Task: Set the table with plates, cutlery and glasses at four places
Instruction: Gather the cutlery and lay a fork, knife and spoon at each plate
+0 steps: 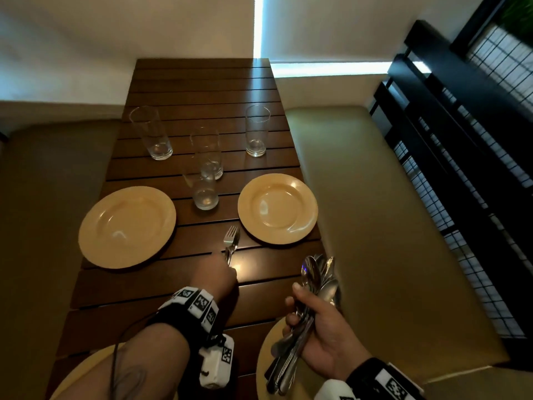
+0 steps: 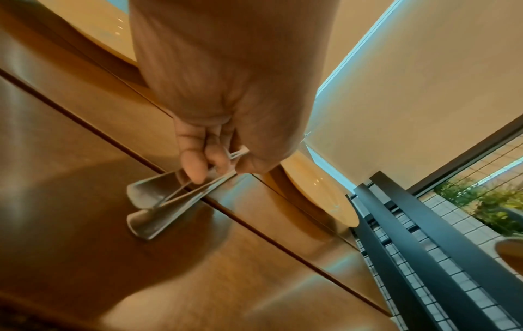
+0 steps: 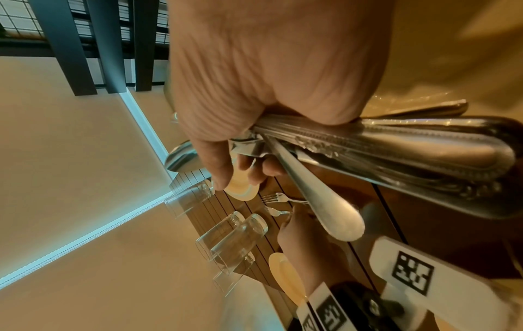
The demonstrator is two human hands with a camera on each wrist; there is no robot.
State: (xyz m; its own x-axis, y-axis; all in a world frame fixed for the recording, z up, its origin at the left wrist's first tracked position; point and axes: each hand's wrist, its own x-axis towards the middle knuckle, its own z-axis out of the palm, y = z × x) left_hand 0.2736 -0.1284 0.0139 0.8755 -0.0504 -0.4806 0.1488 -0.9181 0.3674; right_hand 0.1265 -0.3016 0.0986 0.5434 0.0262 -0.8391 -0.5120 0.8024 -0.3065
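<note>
My left hand [image 1: 223, 271] hovers low over the brown slatted table [image 1: 202, 82], between two yellow plates [image 1: 127, 226] [image 1: 277, 209]. Its fingertips [image 2: 195, 170] pinch the handles of two forks [image 1: 231, 241] [image 2: 158, 208], whose tines point away from me and whose handle ends sit close to the tabletop. My right hand [image 1: 314, 324] is held above the table's near right corner and grips a bundle of spoons and other cutlery [image 1: 315, 280] [image 3: 396, 147]. Several tall empty glasses stand farther back: one left [image 1: 151, 132], one right [image 1: 257, 129], two in the middle [image 1: 203, 180].
Two more yellow plates lie at the near edge, one under my left forearm [image 1: 83, 370], one under my right hand [image 1: 264, 356]. Olive cushioned benches [image 1: 375, 226] flank both long sides. A black railing with mesh [image 1: 461, 140] runs along the right.
</note>
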